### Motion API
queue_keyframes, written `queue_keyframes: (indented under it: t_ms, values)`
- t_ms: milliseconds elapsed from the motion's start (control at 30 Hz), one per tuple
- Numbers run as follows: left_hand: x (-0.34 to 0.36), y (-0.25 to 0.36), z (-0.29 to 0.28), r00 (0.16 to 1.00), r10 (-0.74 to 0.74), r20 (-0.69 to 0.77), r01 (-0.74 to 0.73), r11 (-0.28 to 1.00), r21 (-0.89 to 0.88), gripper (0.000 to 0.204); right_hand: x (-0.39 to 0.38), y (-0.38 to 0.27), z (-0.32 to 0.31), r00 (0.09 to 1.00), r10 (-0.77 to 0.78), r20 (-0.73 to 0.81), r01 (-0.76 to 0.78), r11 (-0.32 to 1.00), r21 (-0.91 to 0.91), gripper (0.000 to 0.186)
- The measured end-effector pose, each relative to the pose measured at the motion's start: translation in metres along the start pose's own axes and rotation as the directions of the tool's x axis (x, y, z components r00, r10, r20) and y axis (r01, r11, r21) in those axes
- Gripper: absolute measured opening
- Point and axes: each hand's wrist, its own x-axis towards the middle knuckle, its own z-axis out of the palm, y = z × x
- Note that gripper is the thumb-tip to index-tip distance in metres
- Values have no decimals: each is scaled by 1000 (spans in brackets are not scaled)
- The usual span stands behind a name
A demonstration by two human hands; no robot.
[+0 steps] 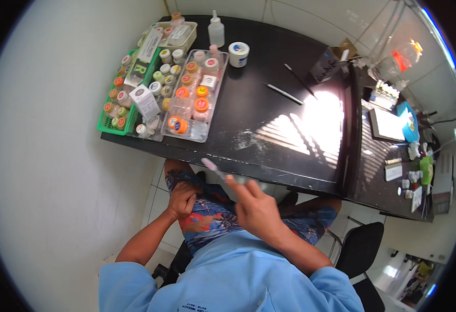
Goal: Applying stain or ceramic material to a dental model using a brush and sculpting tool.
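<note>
My right hand (254, 208) is raised in front of the desk's near edge, its index finger along a small tool with a pale pink, flat tip (209, 164), which looks like a spatula. My left hand (185, 196) rests curled on the patterned shorts (207, 221) at my thigh; whatever is inside its fingers, if anything, is hidden. Beyond the tool, on the black desk (238, 132), stand a clear tray (202, 127) of orange-, red- and white-lidded jars and a green basket (106, 124) of more jars.
A squeeze bottle (216, 34), white tub (239, 54) and two slim brushes or sticks (284, 93) lie farther back. A dark box (325, 65) is at the back right. A side counter (368, 171) holds several small items. A black chair (363, 244) stands to my right.
</note>
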Motion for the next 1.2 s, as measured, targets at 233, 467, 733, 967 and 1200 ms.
queue_keyframes:
  t_ms: [233, 467, 733, 967, 1200]
  values:
    - [-5, -5, -2, 999, -32, -36, 34, 998, 52, 22, 13, 30, -12, 998, 48, -49, -51, 996, -68, 65]
    - [0, -5, -1, 999, 24, -25, -23, 999, 25, 22, 10, 26, -17, 991, 79, -108, -92, 988, -122, 65]
    - [-1, -1, -5, 1000, 14, -24, -13, 998, 57, 22, 33, 14, 14, 990, 134, -40, -138, 984, -108, 64]
    - [2, -4, -2, 1000, 18, -19, -18, 1000, 13, 22, 8, 30, -20, 951, 240, -197, -258, 963, -74, 66]
    - [9, -5, 1, 999, -14, 37, 14, 1000, 4, 24, 57, 0, 38, 992, 123, 3, -123, 990, -66, 71]
